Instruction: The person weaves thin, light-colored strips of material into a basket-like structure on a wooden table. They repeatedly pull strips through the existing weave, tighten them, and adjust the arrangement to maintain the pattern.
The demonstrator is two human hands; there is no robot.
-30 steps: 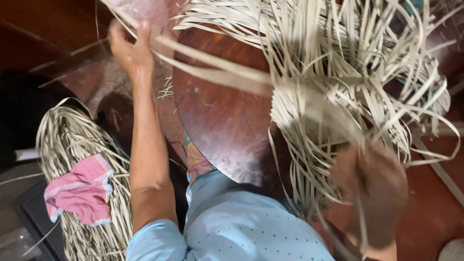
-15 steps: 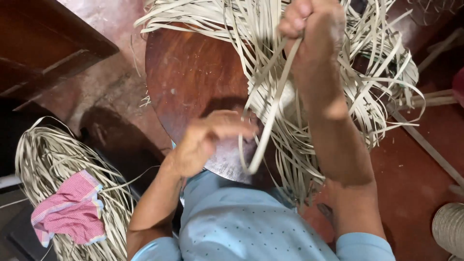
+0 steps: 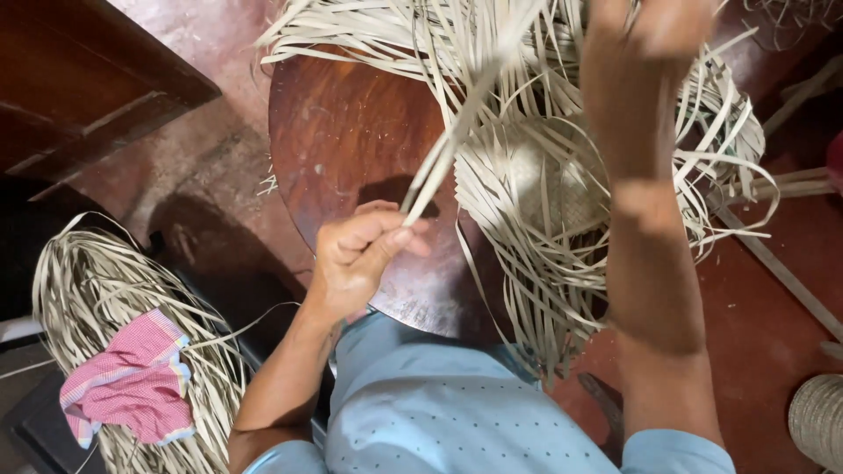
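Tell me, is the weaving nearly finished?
Not nearly. A small woven patch on the round wooden table looks done. The left hand pinches one pale strip, and the blurred right hand is raised high. Many loose strips around the patch remain unwoven, and a bundle lies beside.

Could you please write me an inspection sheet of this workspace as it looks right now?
Surface: round dark wooden table, its bare left part showing some pale specks.
Job's things: half-woven mat of pale strips lying on the table's right side, loose ends spilling over the edge; one long strip pulled up taut.
Clutter: bundle of spare strips on the left, pink cloth lying on it.
Hands: left hand pinches the strip's lower end; right hand raised at the top edge, blurred, grip unclear.
Cables: nothing seen.
Surroundings: reddish floor, dark wooden furniture top left, coiled cord roll bottom right.
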